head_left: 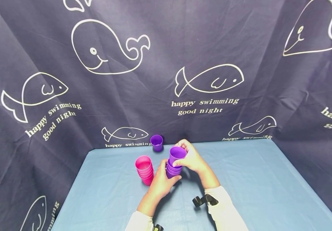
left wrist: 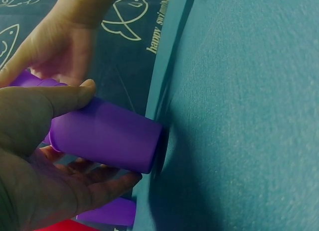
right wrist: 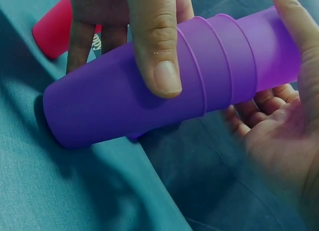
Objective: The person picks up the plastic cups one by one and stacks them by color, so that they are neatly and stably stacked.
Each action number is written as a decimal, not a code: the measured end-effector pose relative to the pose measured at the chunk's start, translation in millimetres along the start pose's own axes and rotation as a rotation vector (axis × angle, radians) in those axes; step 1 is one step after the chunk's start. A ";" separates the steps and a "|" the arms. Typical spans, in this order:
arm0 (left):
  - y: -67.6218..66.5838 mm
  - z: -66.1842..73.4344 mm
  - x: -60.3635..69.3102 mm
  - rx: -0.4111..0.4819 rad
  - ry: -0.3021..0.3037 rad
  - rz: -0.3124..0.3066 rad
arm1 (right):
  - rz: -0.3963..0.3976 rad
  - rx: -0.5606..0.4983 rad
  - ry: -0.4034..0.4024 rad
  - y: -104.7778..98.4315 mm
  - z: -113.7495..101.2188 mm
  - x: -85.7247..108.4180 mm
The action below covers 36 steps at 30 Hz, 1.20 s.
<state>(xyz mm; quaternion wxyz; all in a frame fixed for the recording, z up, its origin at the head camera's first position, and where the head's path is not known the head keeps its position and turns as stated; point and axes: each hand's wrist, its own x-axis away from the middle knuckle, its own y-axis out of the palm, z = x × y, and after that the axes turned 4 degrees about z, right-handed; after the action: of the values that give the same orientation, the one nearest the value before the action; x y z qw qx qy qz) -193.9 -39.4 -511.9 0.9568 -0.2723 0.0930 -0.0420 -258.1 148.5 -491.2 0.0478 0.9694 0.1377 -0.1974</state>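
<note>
A stack of purple plastic cups (head_left: 173,172) stands upright on the table, and my left hand (head_left: 160,182) grips it low down, thumb on the near side and fingers round the far side. My right hand (head_left: 194,159) holds the top purple cup (head_left: 178,153) between thumb and fingers. In the right wrist view, the lower end of that top cup (right wrist: 276,47) sits inside the rim of the stack (right wrist: 114,96). The left wrist view shows the bottom cup (left wrist: 107,134) close to the table surface, and my right hand (left wrist: 62,47) beyond it.
A stack of pink cups (head_left: 144,170) stands just left of my left hand. One single purple cup (head_left: 156,143) stands upright at the table's back edge. The blue-covered table (head_left: 108,192) meets a dark curtain (head_left: 160,80) with fish and whale drawings behind and at the sides.
</note>
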 end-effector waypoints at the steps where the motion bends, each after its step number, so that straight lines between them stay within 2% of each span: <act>1: 0.1 -0.1 -0.1 -0.001 0.001 0.000 | -0.008 -0.005 -0.005 -0.1 0.4 0.0; 14: 1.2 -4.2 -2.5 0.013 0.007 -0.010 | -0.075 -0.008 -0.021 -3.3 6.3 0.6; 36: 2.3 -4.3 -2.3 0.012 -0.024 -0.001 | -0.137 0.001 0.016 -3.7 10.3 1.5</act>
<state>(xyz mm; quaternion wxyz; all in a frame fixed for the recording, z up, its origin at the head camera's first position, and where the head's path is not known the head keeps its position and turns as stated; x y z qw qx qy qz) -197.0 -39.3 -516.3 0.9594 -0.2670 0.0813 -0.0396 -261.7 150.9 -501.4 0.0326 0.9593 0.2040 -0.1924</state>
